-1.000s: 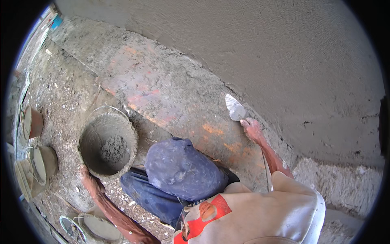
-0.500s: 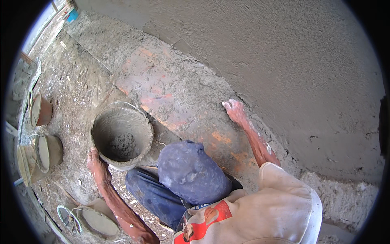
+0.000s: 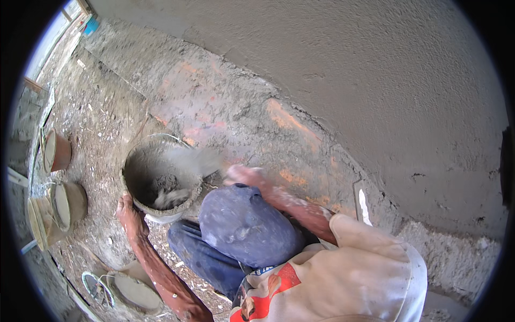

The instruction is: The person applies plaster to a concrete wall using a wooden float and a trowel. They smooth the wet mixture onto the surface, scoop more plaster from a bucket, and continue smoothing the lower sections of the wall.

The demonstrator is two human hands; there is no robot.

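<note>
My left hand (image 3: 130,214) grips the near-left rim of a mortar-coated bucket (image 3: 140,163), which tilts to show wet grey mortar (image 3: 165,183) at its bottom. Smeared by motion, my right hand (image 3: 248,177) is closed on what looks like a trowel; its blurred pale blade (image 3: 196,160) reaches over the bucket's right rim. A pale blurred lump (image 3: 171,198) shows inside the bucket, low down. Between my arms is my bent knee in dusty blue trousers (image 3: 247,228). Beside the bucket lies a mortar-smeared board (image 3: 214,107) with orange patches.
A freshly plastered grey wall (image 3: 375,96) rises along the right. Several mortar-stained buckets stand at left: a reddish one (image 3: 63,152), a pair (image 3: 78,201) and another (image 3: 134,292) near the front. A blue container (image 3: 90,25) sits far off. Debris litters the ground (image 3: 102,118).
My right hand has swung left from the wall's foot to the bucket, bringing the blade over it. An orange stretch of board near the wall now shows bare. My left hand stays on the rim.
</note>
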